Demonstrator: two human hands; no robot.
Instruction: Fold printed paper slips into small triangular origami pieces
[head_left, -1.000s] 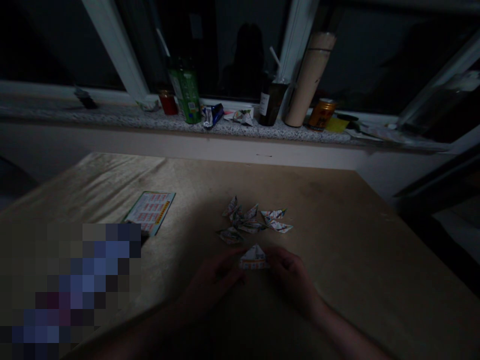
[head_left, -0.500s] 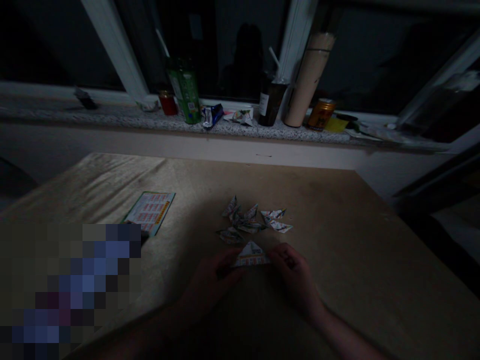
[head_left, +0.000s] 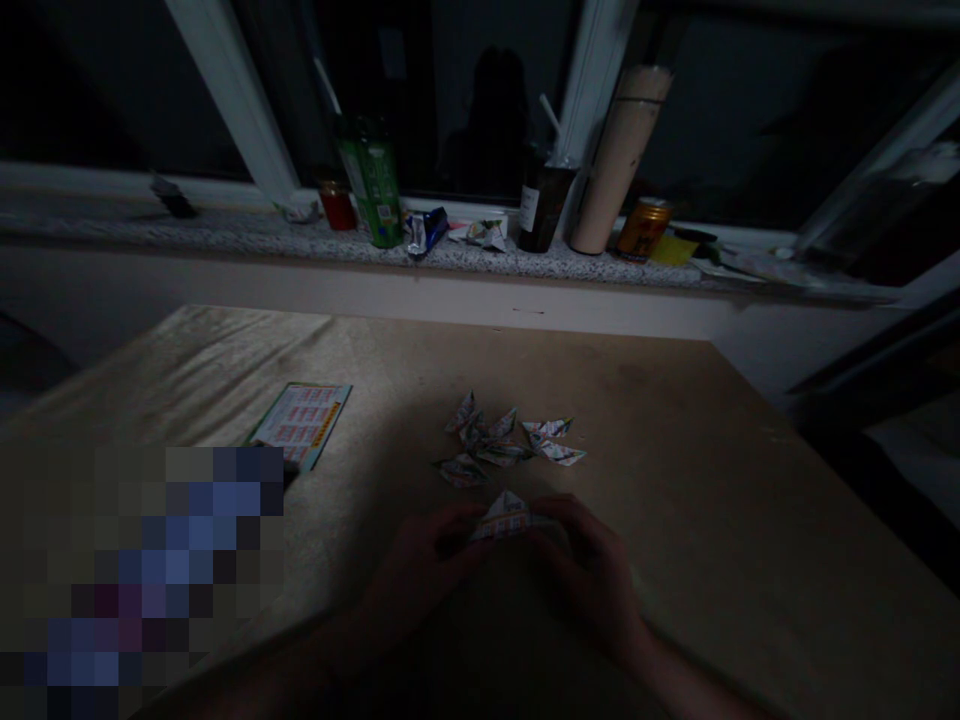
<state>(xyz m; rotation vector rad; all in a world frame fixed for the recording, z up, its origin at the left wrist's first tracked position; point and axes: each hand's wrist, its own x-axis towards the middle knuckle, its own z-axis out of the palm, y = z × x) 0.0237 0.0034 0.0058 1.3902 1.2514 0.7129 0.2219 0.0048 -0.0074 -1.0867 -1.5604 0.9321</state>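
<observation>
Between my two hands is a small folded piece of printed paper (head_left: 505, 517), triangular with its peak pointing away from me. The fingers of my left hand (head_left: 431, 555) pinch its left corner. My right hand (head_left: 589, 555) grips the right side, thumb below and fingers above. Just beyond lie several folded paper pieces (head_left: 499, 440) with pointed ends, bunched together on the table (head_left: 660, 430). The light is dim, so the finer creases are hard to make out.
A stack of printed sheets (head_left: 306, 418) lies at the left, beside a blurred-out patch. On the granite windowsill (head_left: 465, 262) stand a green carton (head_left: 379, 190), a dark cup with a straw (head_left: 541, 210), a tall flask (head_left: 619, 165), a gold can (head_left: 643, 230) and a red jar (head_left: 337, 207).
My right hand has turned and shifted its hold on the folded paper. The paper has tilted a little and its peak sits slightly nearer to me. My left hand stays nearly in place.
</observation>
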